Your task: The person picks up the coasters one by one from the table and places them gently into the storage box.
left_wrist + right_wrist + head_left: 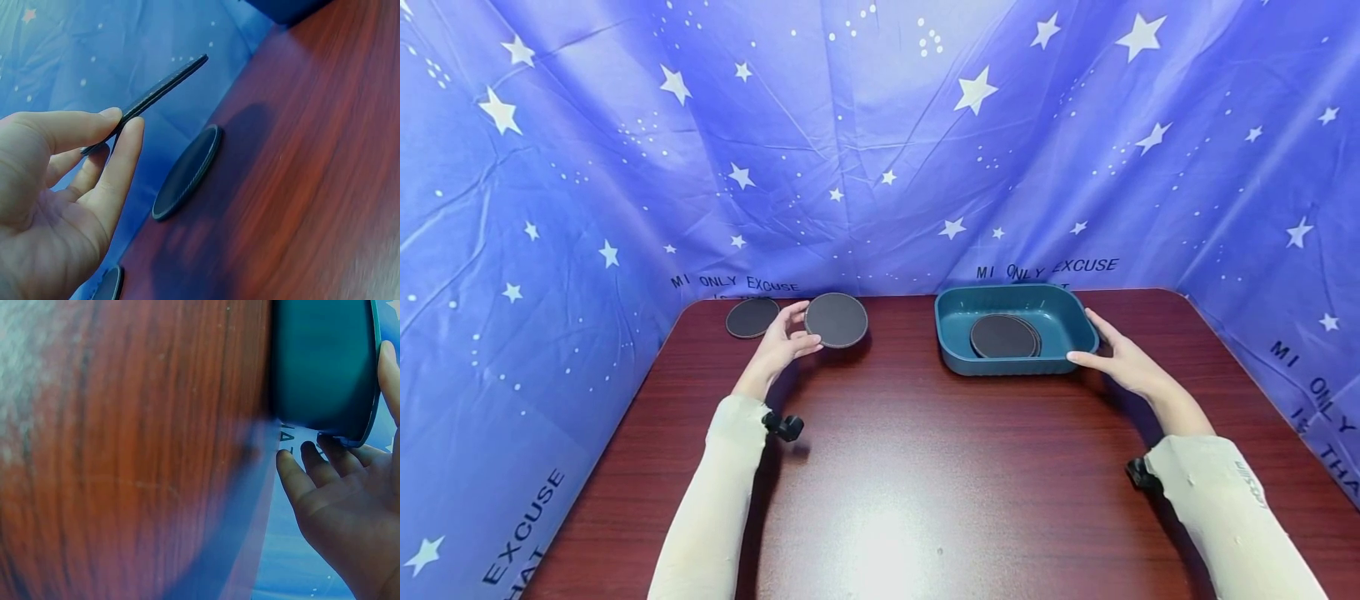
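Note:
My left hand [778,346] pinches a round black coaster [836,320] between thumb and fingers, raised off the table. In the left wrist view the held coaster [164,84] is tilted and seen edge-on. Below it, a second coaster [187,174] lies on the table. Another coaster [752,318] lies by the back left edge. My right hand [1123,357] touches the right end of a teal rectangular basin [958,365], thumb on the front rim, fingers extended along the outer wall. Inside the basin are overlapping black coasters [1003,336].
The dark red wood-grain table [940,467] carries a bright glare near its front. A blue curtain [850,150] with white stars closes off the back and both sides. The basin stands close to the back edge.

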A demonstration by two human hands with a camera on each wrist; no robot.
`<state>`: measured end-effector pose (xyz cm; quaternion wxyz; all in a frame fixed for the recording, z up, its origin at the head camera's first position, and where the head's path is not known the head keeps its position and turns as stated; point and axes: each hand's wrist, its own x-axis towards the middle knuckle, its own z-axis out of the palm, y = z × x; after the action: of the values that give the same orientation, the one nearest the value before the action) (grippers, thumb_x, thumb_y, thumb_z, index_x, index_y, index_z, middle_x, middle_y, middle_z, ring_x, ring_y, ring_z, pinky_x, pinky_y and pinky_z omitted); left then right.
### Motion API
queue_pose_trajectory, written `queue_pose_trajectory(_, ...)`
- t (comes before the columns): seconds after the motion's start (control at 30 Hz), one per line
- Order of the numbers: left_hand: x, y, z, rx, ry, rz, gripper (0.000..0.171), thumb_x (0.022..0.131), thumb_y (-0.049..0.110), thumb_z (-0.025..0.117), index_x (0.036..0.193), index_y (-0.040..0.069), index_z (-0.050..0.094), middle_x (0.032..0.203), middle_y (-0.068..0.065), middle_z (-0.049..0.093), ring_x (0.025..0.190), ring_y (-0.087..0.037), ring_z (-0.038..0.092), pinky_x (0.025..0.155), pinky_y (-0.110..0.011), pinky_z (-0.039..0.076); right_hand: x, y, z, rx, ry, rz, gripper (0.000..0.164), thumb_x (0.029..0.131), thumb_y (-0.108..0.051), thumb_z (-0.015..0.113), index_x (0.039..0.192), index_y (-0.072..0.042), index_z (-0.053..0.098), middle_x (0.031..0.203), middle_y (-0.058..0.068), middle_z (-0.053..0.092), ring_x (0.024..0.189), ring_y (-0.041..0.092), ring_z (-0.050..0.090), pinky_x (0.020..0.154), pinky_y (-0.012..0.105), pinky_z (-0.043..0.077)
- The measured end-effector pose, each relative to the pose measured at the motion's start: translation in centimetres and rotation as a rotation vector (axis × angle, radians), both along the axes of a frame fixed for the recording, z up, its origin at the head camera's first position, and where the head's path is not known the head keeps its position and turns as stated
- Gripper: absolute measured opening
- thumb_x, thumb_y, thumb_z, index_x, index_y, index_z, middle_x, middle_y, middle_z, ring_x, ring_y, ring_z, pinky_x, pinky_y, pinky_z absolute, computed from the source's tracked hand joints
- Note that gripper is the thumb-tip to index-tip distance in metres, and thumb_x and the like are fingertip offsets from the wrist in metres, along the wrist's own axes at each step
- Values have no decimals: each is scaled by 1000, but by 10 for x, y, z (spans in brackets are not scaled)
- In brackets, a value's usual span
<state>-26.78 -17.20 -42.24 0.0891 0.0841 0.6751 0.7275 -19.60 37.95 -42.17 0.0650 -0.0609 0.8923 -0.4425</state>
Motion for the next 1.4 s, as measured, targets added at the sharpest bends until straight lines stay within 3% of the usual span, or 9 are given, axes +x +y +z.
queue_pose_trajectory(0.2, -4, 17, 4, 9, 6, -30, 77, 89, -20, 53, 155, 0, 20, 145, -24, 32, 80, -4, 64, 78, -23, 62, 0, 0, 0, 3, 8, -1, 97, 96, -28, 66, 160, -7, -3, 163, 32, 10, 146, 53, 16, 117, 72, 15)
queue_pose_trajectory(0.5, -7, 41, 9, 28, 21, -61, 77, 88, -21, 54, 155, 0, 23, 144, -23, 34, 81, -5, 65, 78, -24, 62, 0, -1, 0, 1, 7, -4, 97, 96, -26, 66, 160, -8, -4, 162, 33, 11, 146, 53, 18, 117, 71, 16)
queue_pose_trajectory(0.9, -11, 73, 15, 25, 38, -107, 76, 87, -22, 55, 153, 1, 26, 139, -18, 38, 83, -6, 65, 88, -40, 62, 0, -2, 0, -9, 0, -10, 97, 96, -24, 66, 160, -9, -4, 163, 32, 9, 147, 52, 16, 117, 71, 15)
queue_pose_trajectory(1.1, -10, 88, 19, 35, 23, -130, 75, 88, -21, 55, 153, 2, 26, 140, -18, 39, 82, -6, 65, 98, -53, 54, 0, -1, -1, -15, 2, -5, 97, 95, -23, 66, 160, -9, -4, 163, 32, 8, 146, 52, 17, 118, 71, 15)
queue_pose_trajectory(1.33, -12, 107, 23, 52, 31, -152, 76, 86, -23, 56, 152, 0, 28, 135, -15, 43, 83, -5, 66, 89, -42, 61, -2, 0, -4, -14, 1, -6, 97, 96, -22, 66, 160, -9, -5, 163, 32, 8, 146, 52, 17, 117, 70, 16)
queue_pose_trajectory(1.4, -13, 113, 23, 57, 28, -159, 76, 86, -23, 56, 152, 1, 29, 134, -15, 44, 83, -6, 66, 91, -45, 60, -2, 0, -4, -11, 2, -8, 97, 96, -22, 66, 160, -9, -5, 163, 32, 9, 146, 52, 17, 117, 71, 16)
